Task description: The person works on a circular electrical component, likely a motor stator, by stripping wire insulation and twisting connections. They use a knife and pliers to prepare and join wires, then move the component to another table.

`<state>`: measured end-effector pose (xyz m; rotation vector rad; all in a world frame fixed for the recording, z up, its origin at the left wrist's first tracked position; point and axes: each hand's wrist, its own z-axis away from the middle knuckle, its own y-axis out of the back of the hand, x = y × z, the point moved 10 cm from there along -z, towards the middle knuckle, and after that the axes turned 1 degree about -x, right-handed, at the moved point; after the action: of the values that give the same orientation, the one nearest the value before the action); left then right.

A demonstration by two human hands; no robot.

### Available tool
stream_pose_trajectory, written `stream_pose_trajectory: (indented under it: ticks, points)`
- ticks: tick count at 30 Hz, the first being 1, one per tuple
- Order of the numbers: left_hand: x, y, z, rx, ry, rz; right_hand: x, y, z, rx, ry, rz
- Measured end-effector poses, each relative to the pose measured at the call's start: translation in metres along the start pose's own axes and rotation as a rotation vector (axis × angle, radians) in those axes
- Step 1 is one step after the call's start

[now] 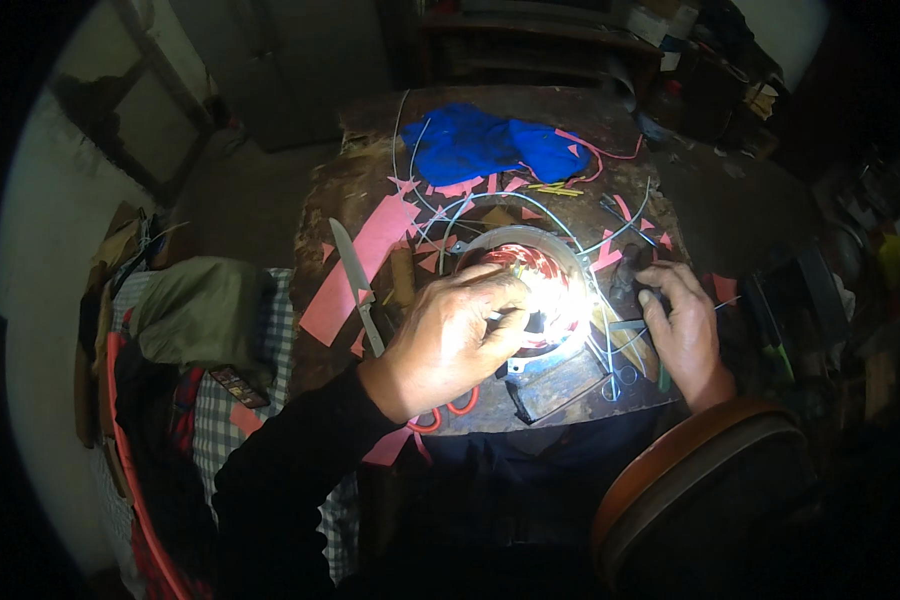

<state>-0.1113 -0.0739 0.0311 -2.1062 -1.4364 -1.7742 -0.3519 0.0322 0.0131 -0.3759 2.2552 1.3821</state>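
From my end I'm reading this as partway along, judging only by how things are lying. The metal ring (562,243) is sitting on the near part of the table (600,115), between the two hands, and red coils (545,265) are already filling part of it. Left hand (460,320) is resting over the ring's left side, fingers bending in toward the coils; lamp glare is washing out the fingertips, so I'm not able to tell whether they're pinching anything. Right hand (682,325) is hanging just right of the ring, fingers loosely curving; I can't tell if it's gripping. Cutting is looking at least partly done: the knife (348,255) is lying across the pink sheet (378,240), with pink scraps scattering around, and the scissors (438,415) are lying below the left hand. A pale cord (530,198) is arching loosely beyond the ring, so I'm counting it as unfinished.
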Motion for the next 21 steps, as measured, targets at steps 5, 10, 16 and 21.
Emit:
stream_pose_trajectory:
  ticks: [5, 10, 16, 21]
  points:
    - [0.002, -0.003, 0.000, -0.028, -0.018, -0.006, -0.075, 0.007, -0.005, -0.070, 0.162, -0.160]
    - [0.004, -0.008, 0.002, 0.004, -0.077, 0.000, -0.120, -0.003, -0.007, -0.136, 0.340, -0.153]
    - [0.002, -0.015, 0.002, 0.025, -0.095, -0.014, -0.122, -0.018, -0.012, -0.254, 0.350, -0.095]
    - [0.001, -0.019, -0.003, 0.003, -0.101, -0.023, -0.120, -0.021, -0.017, -0.292, 0.343, -0.184]
